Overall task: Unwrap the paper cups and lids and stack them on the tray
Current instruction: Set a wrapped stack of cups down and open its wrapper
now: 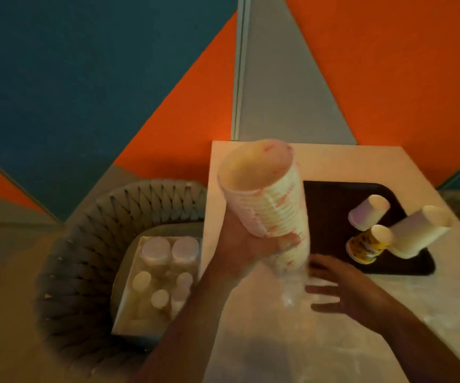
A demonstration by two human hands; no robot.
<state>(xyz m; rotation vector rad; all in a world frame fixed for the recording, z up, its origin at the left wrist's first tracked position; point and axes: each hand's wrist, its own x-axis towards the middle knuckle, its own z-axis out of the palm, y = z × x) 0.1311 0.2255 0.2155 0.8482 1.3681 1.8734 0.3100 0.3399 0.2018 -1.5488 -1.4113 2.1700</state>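
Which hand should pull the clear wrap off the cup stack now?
Right. The right hand is open beside the clear plastic wrap, while the left hand grips the stack of white red-printed paper cups.

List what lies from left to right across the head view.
Woven chair → box of wrapped cups → left hand gripping the cup stack → open right hand → yellow cup on the tray → tall white stack.
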